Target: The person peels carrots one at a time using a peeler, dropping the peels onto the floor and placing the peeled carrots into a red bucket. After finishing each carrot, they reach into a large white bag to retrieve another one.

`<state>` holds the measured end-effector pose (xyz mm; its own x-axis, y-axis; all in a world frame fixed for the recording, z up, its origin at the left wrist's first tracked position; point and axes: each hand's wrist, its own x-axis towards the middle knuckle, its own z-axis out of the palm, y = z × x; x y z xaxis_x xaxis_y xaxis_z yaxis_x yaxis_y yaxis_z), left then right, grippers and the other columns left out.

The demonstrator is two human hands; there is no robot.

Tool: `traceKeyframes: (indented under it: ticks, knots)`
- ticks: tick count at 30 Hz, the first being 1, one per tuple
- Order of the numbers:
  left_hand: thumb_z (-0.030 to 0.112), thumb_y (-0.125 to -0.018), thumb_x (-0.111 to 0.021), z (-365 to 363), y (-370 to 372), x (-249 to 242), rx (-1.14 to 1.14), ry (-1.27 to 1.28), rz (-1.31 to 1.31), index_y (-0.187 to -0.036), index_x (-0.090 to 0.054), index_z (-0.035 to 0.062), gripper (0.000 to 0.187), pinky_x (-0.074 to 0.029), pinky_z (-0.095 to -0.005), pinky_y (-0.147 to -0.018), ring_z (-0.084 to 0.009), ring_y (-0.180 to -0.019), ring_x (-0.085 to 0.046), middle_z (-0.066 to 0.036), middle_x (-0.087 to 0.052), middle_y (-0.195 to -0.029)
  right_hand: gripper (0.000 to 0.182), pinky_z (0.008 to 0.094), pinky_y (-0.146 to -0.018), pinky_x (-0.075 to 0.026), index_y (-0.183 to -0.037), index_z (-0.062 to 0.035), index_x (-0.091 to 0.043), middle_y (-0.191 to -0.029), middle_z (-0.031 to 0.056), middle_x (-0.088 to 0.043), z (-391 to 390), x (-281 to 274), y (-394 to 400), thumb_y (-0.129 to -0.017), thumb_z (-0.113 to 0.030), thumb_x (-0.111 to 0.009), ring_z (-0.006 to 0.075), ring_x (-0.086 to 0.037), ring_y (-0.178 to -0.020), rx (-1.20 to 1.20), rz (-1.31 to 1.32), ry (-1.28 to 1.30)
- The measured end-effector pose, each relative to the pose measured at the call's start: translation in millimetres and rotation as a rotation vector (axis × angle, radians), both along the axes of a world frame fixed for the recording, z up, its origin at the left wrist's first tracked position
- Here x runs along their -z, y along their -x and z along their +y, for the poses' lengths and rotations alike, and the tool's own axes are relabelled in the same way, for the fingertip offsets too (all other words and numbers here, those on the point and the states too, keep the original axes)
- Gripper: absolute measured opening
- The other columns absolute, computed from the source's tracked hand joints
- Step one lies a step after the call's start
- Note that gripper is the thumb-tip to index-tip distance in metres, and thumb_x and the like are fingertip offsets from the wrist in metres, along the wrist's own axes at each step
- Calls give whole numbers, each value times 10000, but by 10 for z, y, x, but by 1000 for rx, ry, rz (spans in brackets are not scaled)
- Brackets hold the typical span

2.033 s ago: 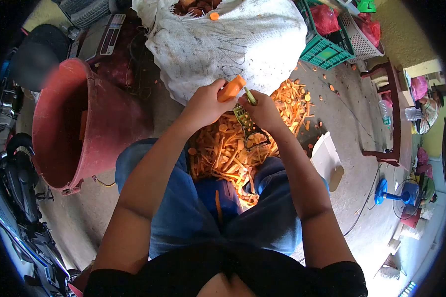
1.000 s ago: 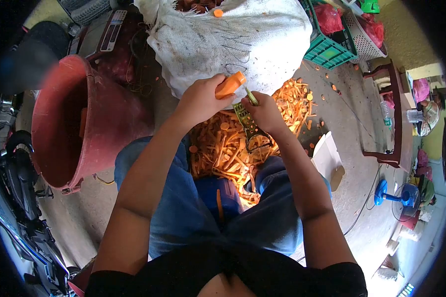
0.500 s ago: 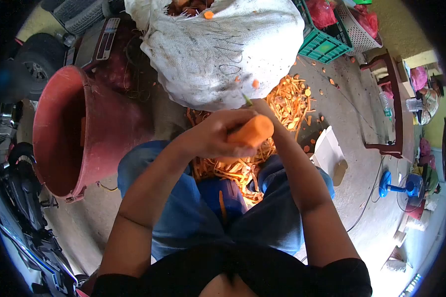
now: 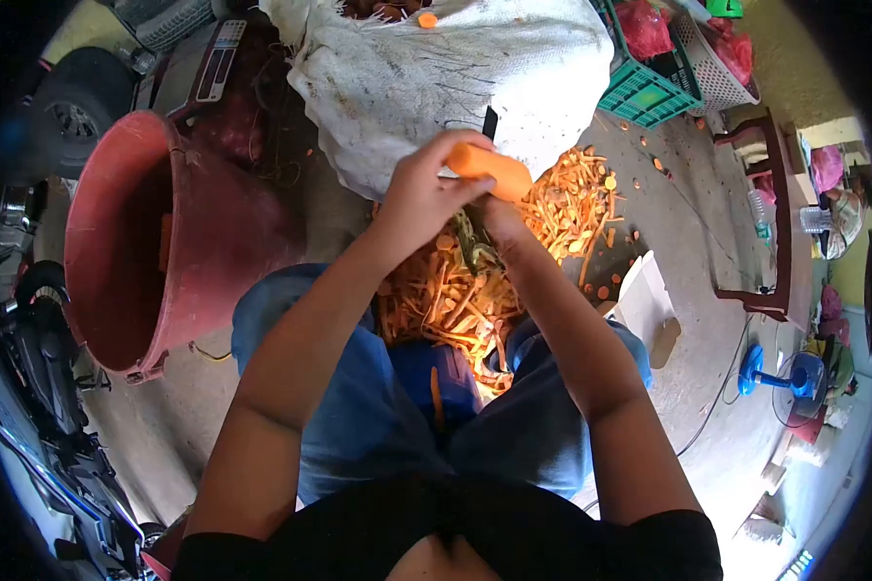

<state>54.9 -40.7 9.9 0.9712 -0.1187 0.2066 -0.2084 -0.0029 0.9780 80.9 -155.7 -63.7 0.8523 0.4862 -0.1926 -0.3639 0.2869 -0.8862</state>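
Note:
My left hand (image 4: 428, 184) is wrapped round a thick orange carrot (image 4: 499, 174), peeled smooth and held crosswise above the floor. Close beneath it, my right hand (image 4: 499, 221) is closed, its fingers partly hidden by the carrot. A thin tool with a dark flat end (image 4: 490, 122) sticks up past the carrot and appears to be in my right hand; the rest of it is covered. Something greenish and stringy (image 4: 471, 242) shows below my hands. Under them lies a heap of carrot peelings and cut ends (image 4: 446, 295) between my knees.
A big white woven sack (image 4: 407, 107) stands ahead, a carrot slice on top. To the left is a tilted red tub (image 4: 233, 223). A green crate (image 4: 654, 97), a small open carton (image 4: 644, 295) and a blue fan (image 4: 780, 378) are at the right.
Both hands have moved up and away from me. The carrot has turned from pointing toward me to lying crosswise. The tool's dark end now shows above it.

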Motion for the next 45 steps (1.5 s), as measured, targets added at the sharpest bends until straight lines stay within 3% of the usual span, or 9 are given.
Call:
traceKeyframes:
  ticks: [1,6,9,11,13,22,39,41,45]
  knots:
    - [-20,-694,-581,68,-77,49,-64,-16,-17,-984,-469,22,313,-429,-242,-772,-131,-915,-499,-68,-523,-964,321,279,-823,-370,-1065,-37,-418,-1006,85,-485,-6,-78,-31,-809,-223,-467,145,-465,-944,92,-178,28]
    - [24,-693,-602,131,-104,98,-17,-304,-62,-995,-461,23,333,-427,-242,-756,-141,-880,-519,-72,-547,-925,223,264,-712,-406,-976,-14,-470,-929,67,-532,-159,-63,-166,-817,-165,-428,138,-512,-832,270,-74,74]
    - [97,-629,-660,149,-101,149,-37,-374,-39,-929,-486,0,359,-438,-269,-667,-179,-778,-566,-117,-577,-840,203,288,-610,-422,-841,14,-539,-734,88,-584,-233,-36,-222,-774,-156,-452,152,-551,-680,312,-197,442]
    - [131,-621,-652,143,-63,71,117,-566,68,-936,-473,-3,386,-430,-290,-666,-218,-770,-566,-155,-570,-826,206,300,-608,-422,-834,16,-541,-717,112,-582,-271,-110,-152,-758,-159,-465,177,-556,-670,297,-340,562]
    - [133,-619,-643,106,-35,126,107,-555,51,-935,-469,-1,385,-427,-296,-664,-231,-761,-564,-161,-566,-815,226,330,-613,-419,-848,14,-542,-714,172,-570,-249,-280,-78,-719,-166,-496,257,-566,-671,263,-499,737]
    - [130,-581,-622,95,-58,120,-116,-355,-2,-911,-466,2,387,-423,-302,-655,-243,-740,-559,-144,-556,-785,245,373,-528,-409,-728,25,-522,-608,200,-528,-353,-490,-109,-729,-220,-526,336,-530,-571,246,-518,934]
    - [124,-546,-649,23,-30,156,-237,-579,14,-908,-459,-15,432,-436,-329,-652,-281,-770,-564,-165,-565,-799,185,373,-544,-411,-759,-14,-524,-624,192,-531,-386,-616,49,-724,-194,-547,342,-528,-607,91,-617,928]
    - [125,-545,-649,16,-31,170,-237,-581,15,-911,-461,-14,434,-436,-328,-652,-281,-769,-565,-165,-566,-804,220,303,-503,-386,-793,-5,-522,-551,129,-489,-394,-593,48,-762,-223,-525,189,-467,-489,81,-673,926]
    - [122,-545,-647,41,-44,166,-158,-562,49,-915,-473,-7,429,-433,-320,-655,-278,-770,-564,-159,-568,-810,208,304,-511,-389,-807,-11,-524,-568,131,-498,-402,-636,62,-760,-214,-525,188,-475,-504,56,-661,935]
